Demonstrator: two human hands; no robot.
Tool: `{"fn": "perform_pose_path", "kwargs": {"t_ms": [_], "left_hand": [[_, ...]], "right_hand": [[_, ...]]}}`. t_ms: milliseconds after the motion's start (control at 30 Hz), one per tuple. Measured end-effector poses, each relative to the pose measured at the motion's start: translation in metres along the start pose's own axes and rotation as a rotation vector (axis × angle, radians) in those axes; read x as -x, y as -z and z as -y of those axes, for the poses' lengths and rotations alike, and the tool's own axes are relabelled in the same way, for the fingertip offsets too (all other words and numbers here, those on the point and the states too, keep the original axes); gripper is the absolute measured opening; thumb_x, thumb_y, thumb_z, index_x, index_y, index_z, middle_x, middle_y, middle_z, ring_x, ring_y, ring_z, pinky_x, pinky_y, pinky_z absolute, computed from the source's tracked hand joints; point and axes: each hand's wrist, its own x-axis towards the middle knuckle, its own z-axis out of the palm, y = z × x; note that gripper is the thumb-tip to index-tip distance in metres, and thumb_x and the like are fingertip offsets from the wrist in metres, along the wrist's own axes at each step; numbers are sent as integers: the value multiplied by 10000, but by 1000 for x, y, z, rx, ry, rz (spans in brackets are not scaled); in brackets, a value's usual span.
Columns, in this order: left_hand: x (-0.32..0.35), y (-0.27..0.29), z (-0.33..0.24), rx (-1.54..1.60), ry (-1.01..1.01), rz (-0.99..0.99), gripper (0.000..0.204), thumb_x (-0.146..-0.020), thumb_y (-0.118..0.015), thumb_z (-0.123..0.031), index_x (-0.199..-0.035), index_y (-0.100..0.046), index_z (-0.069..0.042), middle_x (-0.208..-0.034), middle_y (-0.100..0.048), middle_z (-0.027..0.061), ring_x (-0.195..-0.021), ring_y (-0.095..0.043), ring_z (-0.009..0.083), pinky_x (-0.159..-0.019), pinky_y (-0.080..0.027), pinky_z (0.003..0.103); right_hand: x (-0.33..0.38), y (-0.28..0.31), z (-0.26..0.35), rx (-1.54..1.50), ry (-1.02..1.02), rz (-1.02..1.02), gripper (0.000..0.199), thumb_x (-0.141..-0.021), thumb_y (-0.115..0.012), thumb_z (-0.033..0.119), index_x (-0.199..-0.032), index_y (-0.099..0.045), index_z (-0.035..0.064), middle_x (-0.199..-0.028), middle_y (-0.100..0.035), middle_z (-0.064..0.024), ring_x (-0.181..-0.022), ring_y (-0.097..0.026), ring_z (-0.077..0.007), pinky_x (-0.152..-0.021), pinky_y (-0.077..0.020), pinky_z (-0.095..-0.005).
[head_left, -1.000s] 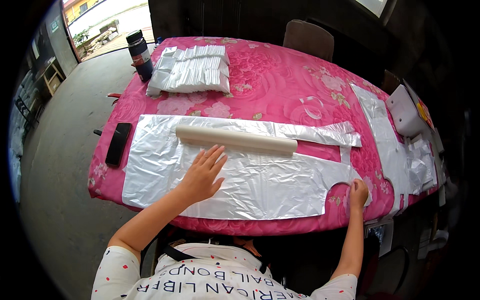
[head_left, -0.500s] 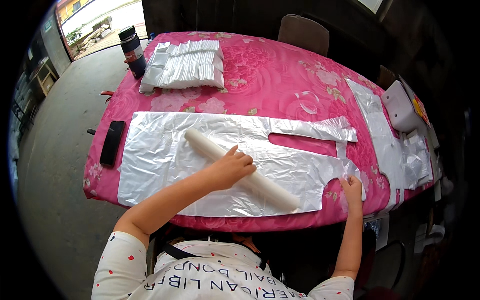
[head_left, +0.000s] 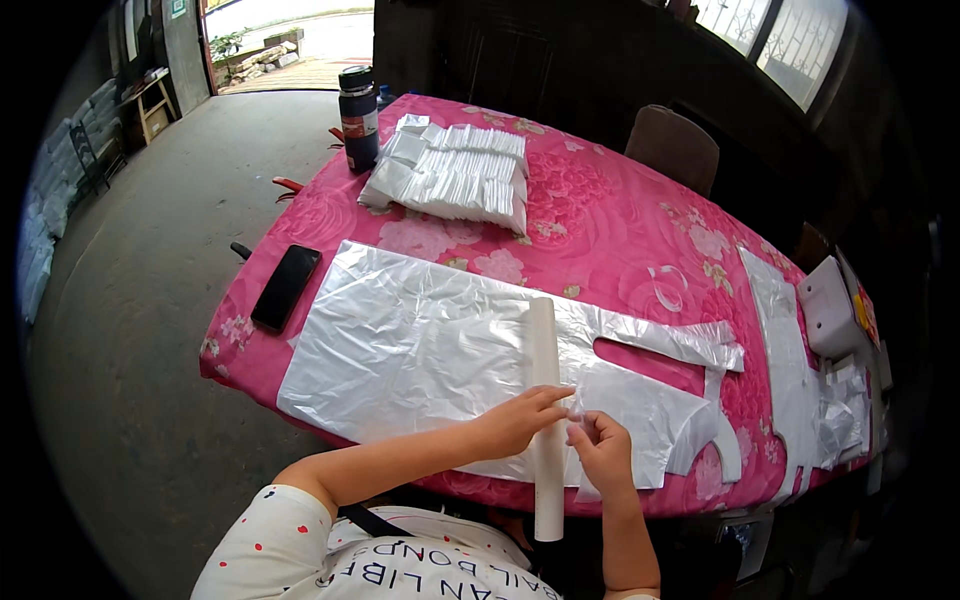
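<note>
A long white tube [head_left: 545, 340] lies across a silvery plastic sheet [head_left: 400, 345] that is cut with strap-like strips at its right end. The sheet is spread on a table with a pink flowered cloth [head_left: 620, 230]. The tube points away from me, and its near end sticks out past the table's front edge. My left hand [head_left: 515, 422] lies over the tube, fingers wrapped across it. My right hand [head_left: 600, 450] is just right of the tube, its fingertips pinched on the sheet beside the tube.
A black phone [head_left: 285, 287] lies at the table's left edge. A dark bottle [head_left: 358, 118] and a stack of folded white plastic [head_left: 455, 175] stand at the far left. More plastic sheet [head_left: 795, 370] and a white box [head_left: 830, 310] are at the right. A chair [head_left: 672, 148] stands behind.
The tube has swung from lying along the table to pointing away from me, my left hand turning with it. My right hand came in from the sheet's right edge to the tube.
</note>
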Motion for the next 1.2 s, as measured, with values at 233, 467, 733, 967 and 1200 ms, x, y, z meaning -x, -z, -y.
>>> {"fn": "perform_pose_path", "kwargs": {"t_ms": [233, 467, 733, 967, 1200], "left_hand": [[3, 46, -9, 995, 949, 269, 381, -847, -620, -205, -1147, -531, 11, -1038, -619, 111, -896, -614, 153, -750, -495, 265], [50, 104, 29, 829, 1001, 262, 269, -833, -630, -149, -1028, -600, 33, -896, -662, 102, -781, -641, 148, -660, -522, 252], [103, 195, 61, 633, 1189, 142, 195, -838, -608, -105, -984, -594, 22, -843, -662, 104, -706, -639, 140, -607, -503, 244], [102, 201, 72, 488, 1112, 181, 152, -833, -598, -108, -931, -607, 8, -843, -670, 92, -717, -640, 114, -624, -502, 217], [72, 172, 27, -711, 639, 22, 378, -720, -644, -80, -1075, -544, 3, -1116, -558, 156, -1025, -529, 331, -887, -431, 390]], "right_hand": [[18, -59, 20, 311, 86, 321, 199, -802, -641, 155, -914, -616, -8, -729, -627, -80, -651, -603, -189, -625, -473, -285], [49, -34, 28, 497, 463, 179, 512, -764, -684, 262, -1175, -512, 9, -1108, -560, -169, -999, -534, -322, -860, -440, -382], [93, -2, -4, 864, -274, 138, 552, -717, -662, 488, -897, -558, -24, -747, -621, -162, -707, -614, -334, -645, -481, -403], [99, -13, -21, 632, -355, 140, 469, -767, -616, 429, -910, -611, -18, -783, -645, -206, -775, -634, -362, -702, -491, -398], [100, -9, -23, 563, -366, 144, 456, -773, -618, 414, -907, -621, -21, -805, -640, -223, -796, -628, -374, -706, -490, -404]]}}
